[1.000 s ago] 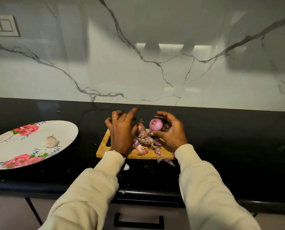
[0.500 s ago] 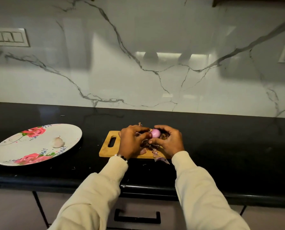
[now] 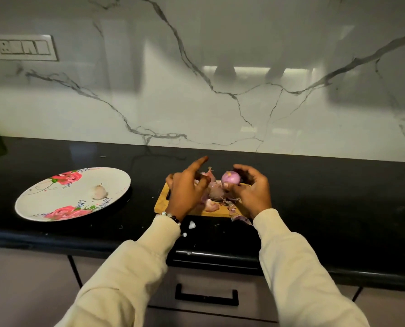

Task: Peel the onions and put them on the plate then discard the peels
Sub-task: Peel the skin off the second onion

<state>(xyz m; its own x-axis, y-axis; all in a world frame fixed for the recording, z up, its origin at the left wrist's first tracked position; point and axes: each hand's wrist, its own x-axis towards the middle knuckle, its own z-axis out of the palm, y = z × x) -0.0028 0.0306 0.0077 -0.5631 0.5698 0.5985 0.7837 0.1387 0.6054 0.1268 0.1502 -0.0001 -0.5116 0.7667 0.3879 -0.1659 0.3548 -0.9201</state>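
The right hand (image 3: 251, 192) cups a round, purple peeled onion (image 3: 230, 177) in curled fingers, above the small wooden cutting board (image 3: 161, 202). The left hand (image 3: 186, 190) hovers just beside it, index finger pointing out; whether the other fingers pinch a peel, I can't tell. Papery purple peels (image 3: 212, 194) litter the board. On the white floral plate (image 3: 55, 204), well left, sits one pale peeled onion (image 3: 98, 191).

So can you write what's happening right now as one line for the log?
step: peeling | right hand: holds onion over board | left hand: open, above peels | plate: one peeled onion
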